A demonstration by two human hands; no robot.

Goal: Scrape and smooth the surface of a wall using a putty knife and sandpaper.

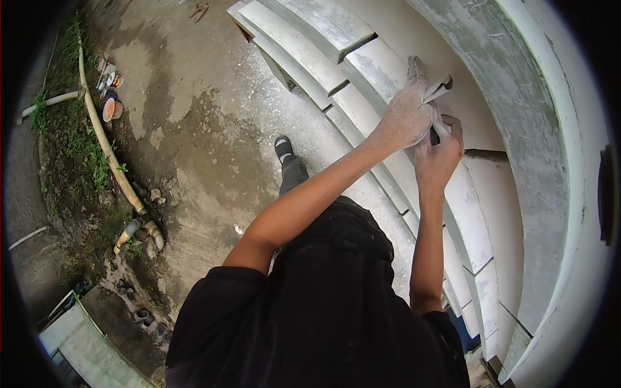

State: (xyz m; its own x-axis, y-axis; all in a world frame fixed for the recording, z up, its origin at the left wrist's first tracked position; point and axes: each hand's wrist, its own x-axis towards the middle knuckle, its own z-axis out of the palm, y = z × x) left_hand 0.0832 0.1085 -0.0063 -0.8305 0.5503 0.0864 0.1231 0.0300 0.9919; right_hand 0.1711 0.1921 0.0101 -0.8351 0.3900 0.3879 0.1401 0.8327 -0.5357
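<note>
Both of my hands meet over pale stepped slabs. My left hand (409, 115), coated in white dust, is closed on a curled piece of sandpaper (438, 89), pale outside and dark inside; some of its fingers reach forward past the sheet. Just below and touching it, my right hand (440, 152) has its fingers bent and pinched around the lower part of the sheet, where a small dark piece shows. The pale grey-white slab (378, 64) beneath my hands has a dusty, smoothed surface.
More long slabs (291, 45) run in steps, with dark gaps between sections. A grey curved beam (527, 142) rises at the right. White dust lies on the concrete floor (213, 142). Buckets (112, 108), a bamboo pole (103, 132) and plants (97, 158) are at the left.
</note>
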